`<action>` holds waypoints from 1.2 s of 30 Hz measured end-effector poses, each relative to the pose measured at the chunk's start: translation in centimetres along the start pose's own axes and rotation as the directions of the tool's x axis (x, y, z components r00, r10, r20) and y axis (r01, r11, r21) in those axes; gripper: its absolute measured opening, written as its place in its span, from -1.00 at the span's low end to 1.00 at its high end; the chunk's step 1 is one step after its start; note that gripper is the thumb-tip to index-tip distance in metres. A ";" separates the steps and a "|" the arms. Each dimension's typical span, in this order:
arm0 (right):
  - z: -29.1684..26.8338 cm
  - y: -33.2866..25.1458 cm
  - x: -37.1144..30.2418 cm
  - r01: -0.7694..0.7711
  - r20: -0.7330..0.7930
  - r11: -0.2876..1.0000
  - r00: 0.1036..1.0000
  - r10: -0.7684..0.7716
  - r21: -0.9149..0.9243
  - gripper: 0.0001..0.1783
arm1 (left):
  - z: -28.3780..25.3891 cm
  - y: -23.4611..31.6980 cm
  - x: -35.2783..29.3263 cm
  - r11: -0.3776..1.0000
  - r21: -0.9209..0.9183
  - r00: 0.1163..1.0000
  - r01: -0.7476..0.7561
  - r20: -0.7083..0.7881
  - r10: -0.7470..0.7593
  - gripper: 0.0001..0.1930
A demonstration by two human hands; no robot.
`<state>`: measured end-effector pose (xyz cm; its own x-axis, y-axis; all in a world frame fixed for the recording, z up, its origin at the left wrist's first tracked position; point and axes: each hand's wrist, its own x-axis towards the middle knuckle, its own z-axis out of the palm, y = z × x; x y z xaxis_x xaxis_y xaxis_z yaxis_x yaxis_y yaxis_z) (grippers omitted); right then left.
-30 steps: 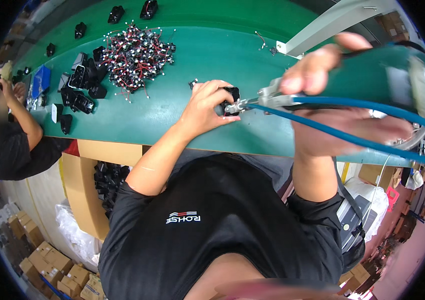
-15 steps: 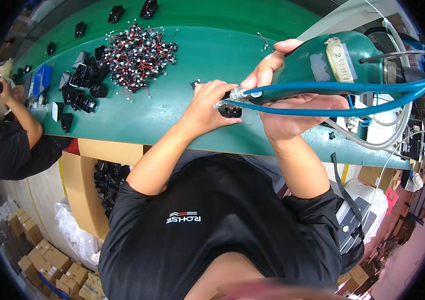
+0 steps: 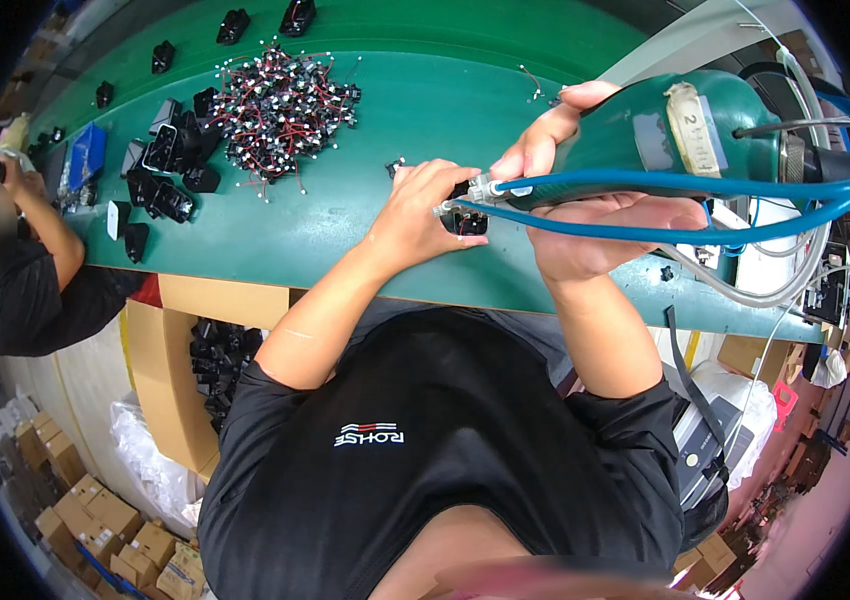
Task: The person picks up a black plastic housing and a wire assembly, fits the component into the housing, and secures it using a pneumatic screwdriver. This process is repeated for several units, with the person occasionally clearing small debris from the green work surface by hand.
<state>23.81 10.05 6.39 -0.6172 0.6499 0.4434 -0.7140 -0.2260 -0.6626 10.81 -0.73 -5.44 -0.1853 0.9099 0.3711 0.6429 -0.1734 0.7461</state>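
Green workbench [image 3: 295,245] | right hand [image 3: 585,245]: tool [image 3: 605,145], handwritten label [image 3: 688,130] | left hand [image 3: 415,215]: black housing [image 3: 471,225]

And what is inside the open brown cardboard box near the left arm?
A heap of small, angular, black, plastic-looking parts is visible. The person's black left sleeve hides the right of the box; what lies there, or under the top parts, cannot be seen.

Green tool [image 3: 613,135] shifted left, nearer black housing [image 3: 468,225].

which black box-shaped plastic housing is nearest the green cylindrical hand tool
The black housing held in the left hand, right beside the tool; the other black housings lie farther left.
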 end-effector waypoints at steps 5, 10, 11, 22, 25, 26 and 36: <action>0.6 0.1 -0.3 -0.063 -0.099 0.927 0.995 0.028 -0.370 0.38 | 0.2 -0.7 -0.1 0.999 -0.037 1.000 0.022 0.013 -0.022 -0.14; 0.8 1.9 -0.7 0.010 -0.190 0.987 0.981 -0.041 -0.160 0.34 | 0.1 -1.3 -0.1 0.999 0.045 0.999 0.016 0.038 -0.018 -0.17; 1.0 2.0 -0.6 -0.008 -0.221 0.946 0.973 -0.067 -0.323 0.33 | 0.2 -1.4 -0.2 0.999 0.049 0.999 0.015 0.032 -0.016 -0.17; 1.9 -14.7 4.7 0.289 0.065 0.827 0.953 -0.296 -0.482 0.26 | -7.8 1.3 8.3 0.949 0.299 0.993 -0.100 -0.028 0.113 -0.34; 1.9 -12.0 3.9 0.147 -0.131 0.685 0.932 -0.337 -0.714 0.20 | -11.2 -4.9 15.2 0.840 0.539 0.998 0.062 -0.007 -0.069 -0.37; 1.1 -10.8 3.5 0.138 -0.124 0.734 0.949 -0.291 -0.665 0.16 | -12.2 -7.5 17.2 0.764 0.633 0.982 0.126 0.031 -0.188 -0.31; 0.6 -7.5 -0.1 0.553 0.518 -0.220 0.469 -0.715 -0.804 -0.40 | -17.3 -4.8 13.8 0.617 0.785 0.992 0.060 -0.116 0.051 -0.31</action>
<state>28.98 11.24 11.67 0.0502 0.0904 0.9946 0.0810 0.9922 -0.0943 -7.65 6.10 5.68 -0.2367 0.8501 0.4704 0.9688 0.2431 0.0481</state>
